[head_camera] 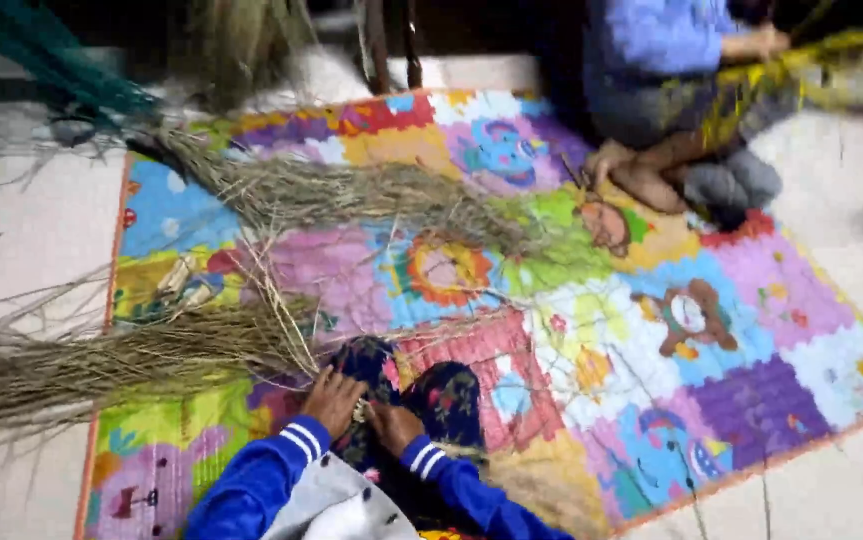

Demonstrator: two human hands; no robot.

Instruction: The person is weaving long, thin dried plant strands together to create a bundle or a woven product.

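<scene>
Colourful patchwork play mat (751, 400) spread on the floor beyond both hands. Large bundle of dry grass stalks (101, 365) lies to the left of the left hand (332, 398), its tips fanning out just above the knuckles; a second grass bundle (351, 190) lies well ahead of the hands, across the mat. Another person in a blue top (651, 50) sits far ahead and to the right, working green-yellow strips (781, 80). Both hands, in blue sleeves with white stripes, meet close together over the dark floral-clothed knee; fingers pinch a small pale grass piece (359, 410) held between them, right hand (393, 425) just beside the left
</scene>
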